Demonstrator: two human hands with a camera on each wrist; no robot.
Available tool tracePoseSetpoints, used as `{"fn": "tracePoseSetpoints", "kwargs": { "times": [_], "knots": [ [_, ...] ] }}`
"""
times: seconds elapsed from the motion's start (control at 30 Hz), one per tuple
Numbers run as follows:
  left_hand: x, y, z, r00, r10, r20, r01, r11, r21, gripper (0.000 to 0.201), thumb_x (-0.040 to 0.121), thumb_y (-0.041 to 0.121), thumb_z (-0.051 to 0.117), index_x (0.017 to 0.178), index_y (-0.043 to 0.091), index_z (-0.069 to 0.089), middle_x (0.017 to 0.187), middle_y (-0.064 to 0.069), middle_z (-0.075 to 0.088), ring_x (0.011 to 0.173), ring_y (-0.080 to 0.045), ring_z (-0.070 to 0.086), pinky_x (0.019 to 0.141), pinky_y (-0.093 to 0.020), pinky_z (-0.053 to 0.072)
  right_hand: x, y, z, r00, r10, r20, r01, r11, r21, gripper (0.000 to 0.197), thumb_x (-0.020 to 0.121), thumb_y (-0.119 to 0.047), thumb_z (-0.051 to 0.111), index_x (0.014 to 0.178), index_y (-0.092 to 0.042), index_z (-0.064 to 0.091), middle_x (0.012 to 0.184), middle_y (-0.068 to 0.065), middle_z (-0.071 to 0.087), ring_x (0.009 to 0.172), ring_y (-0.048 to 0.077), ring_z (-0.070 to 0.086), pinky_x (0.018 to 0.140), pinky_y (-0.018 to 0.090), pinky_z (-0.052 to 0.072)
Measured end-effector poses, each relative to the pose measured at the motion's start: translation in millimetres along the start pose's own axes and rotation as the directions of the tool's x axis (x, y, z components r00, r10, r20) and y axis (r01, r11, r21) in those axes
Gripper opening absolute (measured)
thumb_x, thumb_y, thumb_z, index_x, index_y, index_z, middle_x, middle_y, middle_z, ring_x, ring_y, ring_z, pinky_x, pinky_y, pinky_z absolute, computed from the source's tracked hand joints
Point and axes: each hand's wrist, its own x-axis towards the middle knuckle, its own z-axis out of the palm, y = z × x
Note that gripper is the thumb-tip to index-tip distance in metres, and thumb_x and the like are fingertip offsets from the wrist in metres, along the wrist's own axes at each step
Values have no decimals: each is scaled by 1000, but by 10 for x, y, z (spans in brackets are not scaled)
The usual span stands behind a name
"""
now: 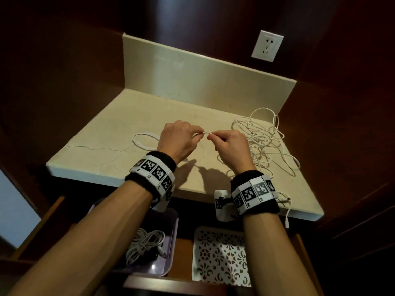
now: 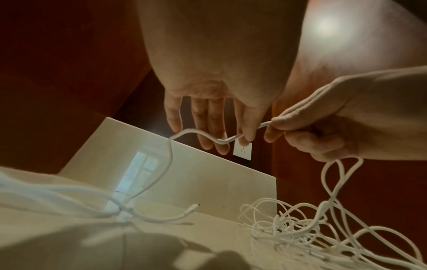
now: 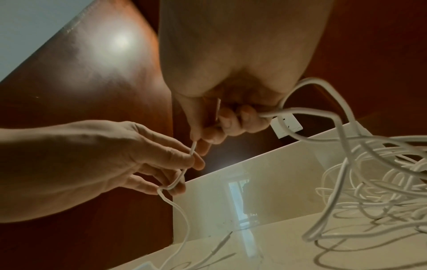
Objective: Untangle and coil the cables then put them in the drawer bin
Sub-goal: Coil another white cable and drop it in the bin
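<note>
Both hands hover above the cream countertop [image 1: 119, 124] and hold one thin white cable [image 1: 206, 133] stretched between them. My left hand [image 1: 179, 139] pinches it with thumb and forefinger, and the cable [image 2: 196, 132] runs across the other fingers. From there it drops to a loose loop [image 1: 145, 141] on the counter at the left. My right hand [image 1: 229, 146] grips the cable [image 3: 193, 148] in curled fingers. Behind that hand the cable falls into a tangled white pile [image 1: 265, 142] at the right. A purple bin [image 1: 168, 248] in the open drawer below holds a coiled cable [image 1: 145, 242].
A white patterned tray [image 1: 220, 257] sits in the drawer beside the purple bin. One cable end with a plug [image 1: 286, 222] hangs over the counter's front edge at the right. A wall socket [image 1: 267, 46] sits above the backsplash. Dark wooden walls close in on both sides.
</note>
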Motion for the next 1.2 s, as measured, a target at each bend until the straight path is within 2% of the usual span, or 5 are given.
{"fn": "tracePoseSetpoints", "kwargs": {
  "times": [0.23, 0.4, 0.73, 0.9, 1.2],
  "knots": [
    [-16, -129, -185, 980, -125, -157, 119, 992, -48, 30, 100, 42, 45, 114, 33, 70, 106, -4, 72, 101, -27, 59, 82, -35, 39, -77, 91, -100, 997, 50, 59, -51, 998, 24, 21, 94, -32, 60, 94, -18, 75, 62, -15, 57, 65, 10, 58, 68, 31, 47],
    [-7, -58, -169, 978, -160, -130, 157, 987, -33, 30, 99, 30, 45, 109, 23, 72, 104, -8, 71, 101, -30, 59, 83, -36, 39, -64, 87, -81, 997, 66, 39, -67, 997, 33, 21, 93, -31, 60, 94, -18, 76, 61, -16, 58, 66, 13, 61, 69, 30, 48],
    [-79, 41, 55, 981, -90, -169, 43, 963, -266, 57, 94, 26, 52, 148, 34, 33, 114, -3, 60, 104, -23, 54, 98, -42, 35, -41, -9, -31, 999, 51, -8, -50, 989, 137, 19, 89, -32, 65, 87, -19, 79, 50, -11, 55, 56, 7, 51, 65, 32, 44],
    [-83, -22, 34, 981, -16, -194, -45, 951, -307, 23, 94, 32, 57, 113, 30, 69, 114, 0, 61, 108, -19, 53, 90, -37, 38, -50, -31, -52, 998, 37, 43, -40, 995, 90, 17, 90, -33, 64, 89, -22, 77, 58, -10, 61, 62, 11, 58, 68, 34, 49],
    [-50, -211, -67, 976, -130, -176, 92, 973, -211, 23, 94, 42, 55, 106, 33, 73, 109, 7, 69, 104, -18, 55, 77, -33, 44, 25, 85, -169, 991, 14, 134, -18, 999, 30, 18, 94, -26, 61, 99, -14, 74, 62, -13, 59, 56, -1, 53, 59, 18, 38]
  ]
}}
